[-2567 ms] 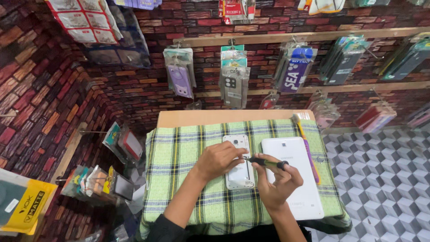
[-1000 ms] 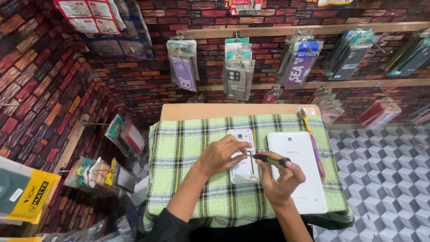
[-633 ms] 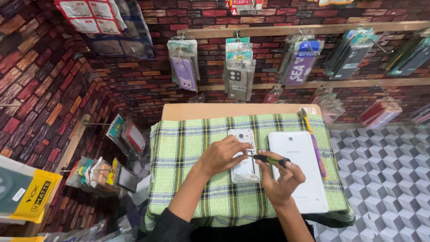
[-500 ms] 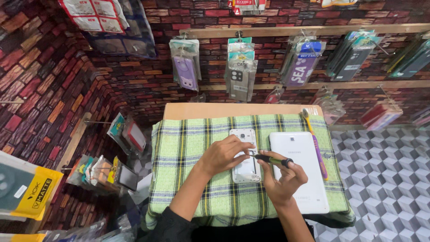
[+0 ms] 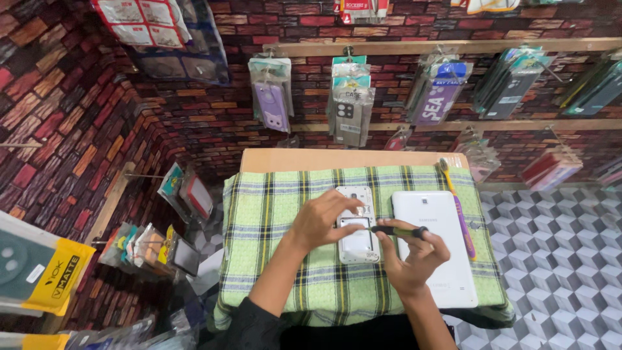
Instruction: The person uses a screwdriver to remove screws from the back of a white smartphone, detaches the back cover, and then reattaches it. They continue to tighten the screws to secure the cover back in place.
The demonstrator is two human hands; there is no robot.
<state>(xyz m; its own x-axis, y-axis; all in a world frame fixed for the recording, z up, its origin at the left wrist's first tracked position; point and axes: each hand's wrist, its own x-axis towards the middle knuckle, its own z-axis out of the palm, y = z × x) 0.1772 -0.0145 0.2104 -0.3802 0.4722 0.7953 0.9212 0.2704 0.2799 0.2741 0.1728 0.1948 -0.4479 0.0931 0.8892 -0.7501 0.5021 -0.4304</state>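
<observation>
A white phone point(image 5: 356, 223) with its back cover off lies face down in the middle of a green checked cloth point(image 5: 272, 214). My left hand point(image 5: 322, 219) rests on the phone's left edge, fingers pressing it down. My right hand point(image 5: 411, 258) grips a small dark screwdriver point(image 5: 396, 230) held level, with the tip pointing left at the phone's open back. Just right of the phone lies a white tablet point(image 5: 435, 243), face down, partly under my right hand.
A purple and yellow toothbrush point(image 5: 457, 206) lies along the tablet's right side. The cloth covers a small wooden table point(image 5: 350, 159). Packaged phone cases point(image 5: 272, 94) hang on the brick-pattern wall behind and to the left. Patterned floor tiles point(image 5: 557, 253) lie to the right.
Both hands stay on the phone with the screwdriver at its back. Only the head camera has shifted slightly; nothing on the cloth has moved.
</observation>
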